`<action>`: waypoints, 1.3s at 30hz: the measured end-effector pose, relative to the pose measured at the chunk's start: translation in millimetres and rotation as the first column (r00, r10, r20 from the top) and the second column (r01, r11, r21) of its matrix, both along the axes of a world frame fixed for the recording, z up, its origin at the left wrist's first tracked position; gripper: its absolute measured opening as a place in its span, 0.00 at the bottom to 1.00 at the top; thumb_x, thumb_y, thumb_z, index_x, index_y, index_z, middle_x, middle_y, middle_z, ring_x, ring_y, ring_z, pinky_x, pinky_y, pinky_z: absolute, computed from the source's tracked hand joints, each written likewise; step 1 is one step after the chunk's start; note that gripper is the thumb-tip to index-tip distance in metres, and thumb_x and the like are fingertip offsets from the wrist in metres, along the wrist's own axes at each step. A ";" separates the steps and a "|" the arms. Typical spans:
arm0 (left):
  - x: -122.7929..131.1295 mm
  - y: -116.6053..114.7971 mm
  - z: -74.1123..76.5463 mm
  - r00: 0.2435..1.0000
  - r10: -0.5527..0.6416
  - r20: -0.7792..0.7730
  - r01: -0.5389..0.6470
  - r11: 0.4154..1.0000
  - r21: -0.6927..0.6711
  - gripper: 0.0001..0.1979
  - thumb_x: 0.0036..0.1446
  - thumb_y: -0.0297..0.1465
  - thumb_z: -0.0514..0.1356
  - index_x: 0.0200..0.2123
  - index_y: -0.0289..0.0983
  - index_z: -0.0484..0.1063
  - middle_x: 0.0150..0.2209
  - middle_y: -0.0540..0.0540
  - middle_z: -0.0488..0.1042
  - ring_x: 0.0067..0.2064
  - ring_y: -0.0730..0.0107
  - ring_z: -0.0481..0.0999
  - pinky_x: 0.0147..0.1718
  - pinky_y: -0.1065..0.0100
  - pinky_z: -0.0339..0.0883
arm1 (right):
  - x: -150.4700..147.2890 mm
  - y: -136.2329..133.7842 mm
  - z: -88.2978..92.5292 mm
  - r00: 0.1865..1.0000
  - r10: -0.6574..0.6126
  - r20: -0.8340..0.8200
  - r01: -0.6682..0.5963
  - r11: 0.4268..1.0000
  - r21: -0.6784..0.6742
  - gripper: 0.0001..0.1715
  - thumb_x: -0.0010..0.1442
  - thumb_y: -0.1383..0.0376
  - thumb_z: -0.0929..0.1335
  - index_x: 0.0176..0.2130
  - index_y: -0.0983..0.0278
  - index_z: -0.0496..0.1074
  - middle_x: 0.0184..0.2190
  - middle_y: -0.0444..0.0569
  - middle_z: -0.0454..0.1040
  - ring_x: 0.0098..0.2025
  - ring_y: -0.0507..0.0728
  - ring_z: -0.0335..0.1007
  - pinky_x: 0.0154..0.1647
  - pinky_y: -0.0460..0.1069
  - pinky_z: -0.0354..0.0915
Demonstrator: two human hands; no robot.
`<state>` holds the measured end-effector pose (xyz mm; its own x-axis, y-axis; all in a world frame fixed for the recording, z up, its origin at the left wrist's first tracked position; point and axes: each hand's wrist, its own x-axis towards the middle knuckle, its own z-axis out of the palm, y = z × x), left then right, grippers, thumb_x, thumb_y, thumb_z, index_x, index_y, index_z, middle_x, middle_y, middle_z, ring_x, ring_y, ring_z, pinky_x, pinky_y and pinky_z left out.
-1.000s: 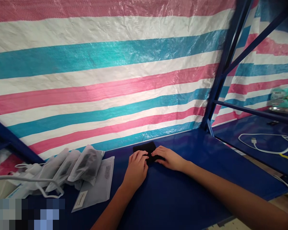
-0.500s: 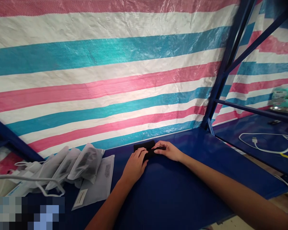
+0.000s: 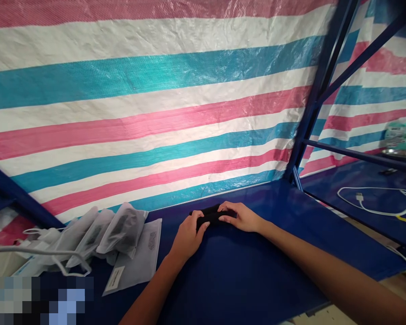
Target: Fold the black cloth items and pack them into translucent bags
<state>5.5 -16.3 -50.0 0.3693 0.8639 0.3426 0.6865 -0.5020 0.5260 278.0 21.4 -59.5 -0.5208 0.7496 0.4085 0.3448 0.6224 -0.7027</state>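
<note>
A small black bundle, which looks like folded cloth (image 3: 211,215), lies near the back edge of the blue shelf (image 3: 243,271). Its exact kind does not show. My left hand (image 3: 190,232) grips the bundle's left end, thumb at the front and fingers over the top. At the right end, my right hand (image 3: 241,217) pinches it between thumb and fingers. To the left of my left arm lies a flat frosted zip bag (image 3: 145,257) with a white label and small print.
Several filled frosted bags (image 3: 122,230) stand in a row at the left, beside a grey-white cable (image 3: 71,271). Blue metal posts (image 3: 304,122) frame the shelf before a striped tarp (image 3: 155,104). On the right shelf lies a white USB cable (image 3: 375,210).
The black bundle now looks rolled or folded into a narrower strip. My right hand has shifted slightly right, and my left fingers have curled more closely around the left end.
</note>
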 end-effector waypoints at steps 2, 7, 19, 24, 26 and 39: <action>3.1 -1.3 -0.6 0.999 0.041 0.023 -0.041 0.999 0.005 0.09 0.74 0.38 0.57 0.52 0.43 0.70 0.46 0.45 0.78 0.46 0.56 0.80 0.46 0.57 0.73 | -2.6 -0.1 -1.7 1.000 -0.001 -0.026 0.001 1.000 0.016 0.11 0.74 0.55 0.69 0.49 0.58 0.77 0.43 0.47 0.82 0.43 0.59 0.79 0.47 0.53 0.75; 4.8 7.6 -6.0 0.991 0.134 -0.004 -0.132 0.982 0.134 0.11 0.72 0.41 0.60 0.50 0.43 0.75 0.51 0.43 0.76 0.54 0.50 0.75 0.54 0.51 0.70 | -9.2 1.9 -8.2 0.994 -0.113 -0.007 0.111 0.961 0.255 0.14 0.76 0.57 0.67 0.55 0.59 0.78 0.53 0.56 0.75 0.54 0.62 0.75 0.58 0.58 0.73; -0.5 -2.2 4.4 1.000 0.022 0.018 -0.019 0.988 -0.156 0.16 0.75 0.42 0.54 0.44 0.43 0.79 0.41 0.46 0.77 0.41 0.61 0.79 0.42 0.61 0.71 | 4.2 -8.1 9.6 0.994 0.100 0.041 -0.097 0.993 -0.063 0.23 0.65 0.48 0.77 0.54 0.56 0.81 0.42 0.48 0.79 0.39 0.58 0.77 0.39 0.51 0.73; 5.3 7.9 -1.5 0.993 0.110 -0.037 -0.110 0.994 0.005 0.15 0.74 0.40 0.55 0.45 0.42 0.81 0.59 0.41 0.75 0.57 0.51 0.76 0.57 0.51 0.70 | -2.5 -1.5 2.3 1.000 0.023 0.019 -0.022 0.998 -0.057 0.20 0.73 0.47 0.69 0.47 0.58 0.84 0.42 0.48 0.76 0.38 0.56 0.75 0.40 0.51 0.72; 8.2 16.7 -3.8 0.989 0.141 -0.034 -0.141 0.990 -0.008 0.14 0.73 0.38 0.55 0.51 0.43 0.79 0.61 0.41 0.75 0.61 0.48 0.75 0.60 0.48 0.68 | -8.7 3.7 -2.8 0.997 -0.051 0.051 0.050 0.999 0.009 0.24 0.77 0.50 0.65 0.42 0.59 0.84 0.41 0.49 0.76 0.40 0.57 0.75 0.44 0.52 0.72; 35.7 -5.9 -14.1 0.998 0.061 -0.015 -0.059 0.991 0.123 0.09 0.73 0.31 0.52 0.50 0.40 0.70 0.46 0.40 0.79 0.49 0.53 0.79 0.48 0.55 0.74 | -43.6 -22.3 6.7 0.976 -0.134 0.171 0.027 0.855 0.519 0.33 0.76 0.61 0.64 0.75 0.59 0.59 0.69 0.59 0.70 0.72 0.69 0.62 0.73 0.67 0.60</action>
<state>41.2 -22.2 -64.1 0.3255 0.8366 0.4406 0.7263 -0.5196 0.4500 234.4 -0.9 -52.8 -0.5761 0.5057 0.6422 0.5048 0.8381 -0.2071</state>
